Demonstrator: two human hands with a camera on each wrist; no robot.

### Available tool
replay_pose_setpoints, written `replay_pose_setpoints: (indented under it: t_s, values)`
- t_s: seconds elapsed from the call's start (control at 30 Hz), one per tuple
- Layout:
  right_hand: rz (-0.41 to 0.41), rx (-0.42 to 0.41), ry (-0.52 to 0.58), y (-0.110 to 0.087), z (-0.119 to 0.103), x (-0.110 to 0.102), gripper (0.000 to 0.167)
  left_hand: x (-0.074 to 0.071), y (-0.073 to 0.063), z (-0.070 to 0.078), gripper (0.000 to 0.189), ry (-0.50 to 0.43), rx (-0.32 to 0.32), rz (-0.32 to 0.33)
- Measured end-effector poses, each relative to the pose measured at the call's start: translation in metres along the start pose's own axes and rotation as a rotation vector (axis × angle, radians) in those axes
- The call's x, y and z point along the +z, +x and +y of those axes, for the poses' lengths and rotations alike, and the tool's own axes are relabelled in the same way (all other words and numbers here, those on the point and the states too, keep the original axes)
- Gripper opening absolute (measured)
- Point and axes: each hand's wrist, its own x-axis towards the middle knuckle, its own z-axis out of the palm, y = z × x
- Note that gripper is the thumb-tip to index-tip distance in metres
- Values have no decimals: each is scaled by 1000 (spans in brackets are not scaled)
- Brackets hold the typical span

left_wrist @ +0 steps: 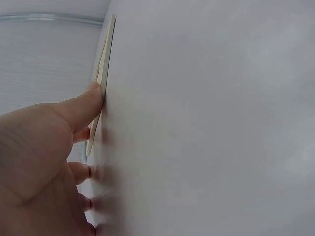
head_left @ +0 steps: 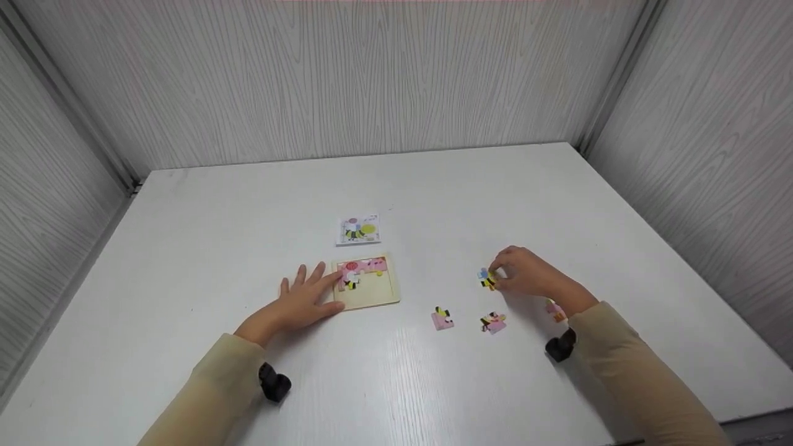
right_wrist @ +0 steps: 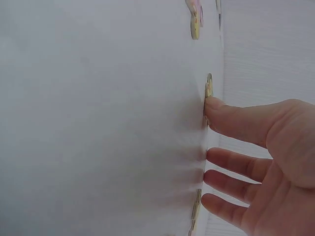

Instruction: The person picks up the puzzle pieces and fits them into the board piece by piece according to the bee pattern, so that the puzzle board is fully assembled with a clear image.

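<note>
A wooden puzzle tray [head_left: 372, 292] lies left of centre, its upper and left parts filled with pink pieces. My left hand [head_left: 303, 302] has its fingers spread, with index finger and thumb on the tray's left side. In the left wrist view, the thumb [left_wrist: 83, 105] presses the tray's edge [left_wrist: 110, 54]. To the right, my right hand [head_left: 530, 272] pinches a blue, yellow and black puzzle piece [head_left: 486, 279] down at the table. The right wrist view has the thumb [right_wrist: 221, 115] against that piece's thin edge [right_wrist: 208, 87]; its other side is hidden.
Two loose pieces, one pink and yellow [head_left: 442, 319] and one pink and black [head_left: 494, 323], lie nearer the front. Another pink piece [head_left: 554, 311] sits partly under my right wrist. Behind the tray is a square box with a bee picture [head_left: 359, 230]. Pale panels [head_left: 372, 80] enclose the white table.
</note>
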Motion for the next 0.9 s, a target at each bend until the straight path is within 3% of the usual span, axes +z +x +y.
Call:
replay_pose_setpoints:
  t_s: [0.17,0.47,0.9]
  values:
    - [6,-45,-8,1,2,0,17,-1,-1,-1,69,-13,4,7]
    - [-14,56,20,2,0,-1,21,4,0,-2,71,-18,5,-1]
    - [19,11,108,7,-19,-4,23,0,-1,1,69,12,-2,-4]
